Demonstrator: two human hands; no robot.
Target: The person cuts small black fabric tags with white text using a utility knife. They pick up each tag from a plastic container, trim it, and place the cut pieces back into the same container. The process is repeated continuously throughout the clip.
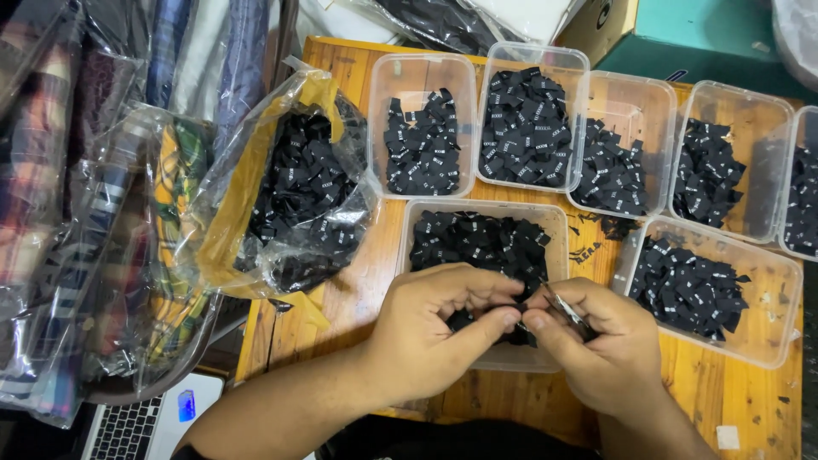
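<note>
My left hand (pixel 434 328) pinches a small black fabric label (pixel 514 327) between thumb and fingers, just above a clear plastic tub (pixel 486 220) full of the same black labels. My right hand (pixel 596 341) meets it from the right, gripping small metal snips (pixel 564 308) whose tips point at the label. Both hands hover over the near part of that tub, fingertips almost touching.
Several more clear tubs of black labels (pixel 422 128) stand in rows on the wooden table (pixel 724 392). A clear plastic bag of labels (pixel 294 192) lies at the left. Bagged folded fabrics (pixel 77 213) pile up far left, and a laptop corner (pixel 145 422) shows below.
</note>
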